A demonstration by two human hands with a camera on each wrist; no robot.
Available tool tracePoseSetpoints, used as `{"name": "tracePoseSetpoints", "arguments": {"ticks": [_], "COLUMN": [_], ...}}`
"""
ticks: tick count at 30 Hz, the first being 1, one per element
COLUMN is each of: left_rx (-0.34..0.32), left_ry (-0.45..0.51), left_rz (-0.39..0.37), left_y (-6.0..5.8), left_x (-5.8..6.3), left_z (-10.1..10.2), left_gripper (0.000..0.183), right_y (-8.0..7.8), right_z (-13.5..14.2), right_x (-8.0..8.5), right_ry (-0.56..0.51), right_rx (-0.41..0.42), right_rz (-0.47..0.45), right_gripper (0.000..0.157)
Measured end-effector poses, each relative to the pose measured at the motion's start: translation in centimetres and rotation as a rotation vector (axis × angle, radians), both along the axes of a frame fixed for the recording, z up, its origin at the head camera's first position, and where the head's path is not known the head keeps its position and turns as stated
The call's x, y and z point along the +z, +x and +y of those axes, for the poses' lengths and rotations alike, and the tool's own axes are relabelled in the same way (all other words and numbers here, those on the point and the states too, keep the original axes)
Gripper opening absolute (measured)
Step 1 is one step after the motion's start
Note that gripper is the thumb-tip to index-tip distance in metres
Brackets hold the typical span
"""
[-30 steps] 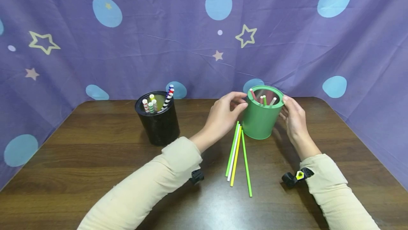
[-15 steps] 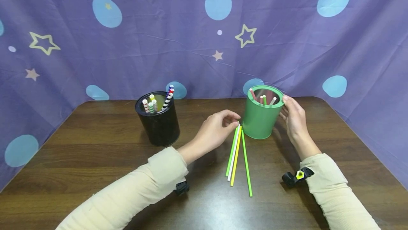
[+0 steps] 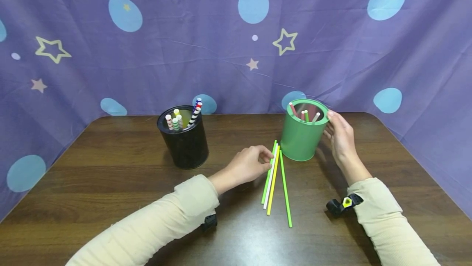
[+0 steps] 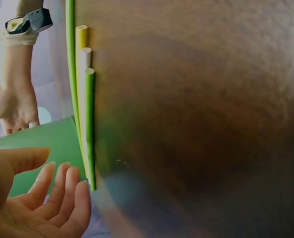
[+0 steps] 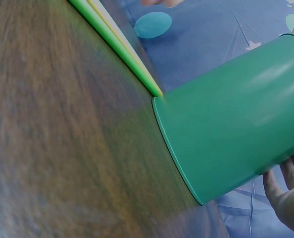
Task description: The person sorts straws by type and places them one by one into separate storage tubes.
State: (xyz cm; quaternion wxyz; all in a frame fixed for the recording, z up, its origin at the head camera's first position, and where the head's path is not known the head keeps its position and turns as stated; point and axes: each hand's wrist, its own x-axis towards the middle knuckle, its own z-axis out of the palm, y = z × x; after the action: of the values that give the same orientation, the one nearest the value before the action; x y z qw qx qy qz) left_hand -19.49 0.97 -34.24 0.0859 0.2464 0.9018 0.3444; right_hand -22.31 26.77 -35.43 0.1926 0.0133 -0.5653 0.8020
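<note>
In the head view, a green can [image 3: 300,141] stands upright with a few coloured sticks inside. My right hand [image 3: 341,137] rests against its right side, thumb near the rim; fingers [image 5: 273,187] touch the wall in the right wrist view. My left hand [image 3: 250,163] hovers beside several thin sticks lying on the table. Those are a green stick [image 3: 264,192], a white stick [image 3: 268,190], a yellow stick [image 3: 273,182] and another green stick [image 3: 285,189] set apart to the right. In the left wrist view a gap shows between left thumb and loosely bent fingers, with nothing held.
A black can [image 3: 186,147] with several striped sticks [image 3: 194,117] stands to the left on the brown wooden table [image 3: 121,167]. Behind the table hangs a purple curtain [image 3: 177,24] with stars and blue spots.
My left hand has left the green can's rim and come down toward me, to the side of the loose sticks. The right hand stays against the can.
</note>
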Motion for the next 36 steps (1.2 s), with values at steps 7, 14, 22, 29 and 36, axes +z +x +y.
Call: {"name": "tracePoseSetpoints", "arguments": {"ticks": [7, 14, 22, 29, 36], "left_rx": [-0.012, -0.007, -0.013, 0.007, 0.014], "left_ry": [-0.091, -0.105, -0.204, -0.272, -0.302], "left_rz": [-0.051, -0.024, 0.029, 0.02, 0.02], "left_y": [0.2, -0.1, -0.4, -0.7, -1.0], "left_x": [-1.0, -1.4, -1.3, -1.0, -0.9], "left_z": [0.4, 0.8, 0.9, 0.7, 0.7], "left_gripper": [0.02, 0.018, 0.027, 0.022, 0.02], "right_y": [-0.1, -0.1, 0.0, -0.1, 0.0], "right_z": [0.0, 0.0, 0.0, -0.1, 0.0], "right_x": [0.0, 0.0, -0.1, 0.0, 0.0], "right_ry": [0.0, -0.007, -0.003, -0.009, -0.007], "right_rx": [-0.004, 0.001, -0.002, -0.006, -0.004], "right_rz": [-0.002, 0.009, 0.005, 0.003, 0.003], "right_gripper": [0.02, 0.02, 0.02, 0.021, 0.02]}}
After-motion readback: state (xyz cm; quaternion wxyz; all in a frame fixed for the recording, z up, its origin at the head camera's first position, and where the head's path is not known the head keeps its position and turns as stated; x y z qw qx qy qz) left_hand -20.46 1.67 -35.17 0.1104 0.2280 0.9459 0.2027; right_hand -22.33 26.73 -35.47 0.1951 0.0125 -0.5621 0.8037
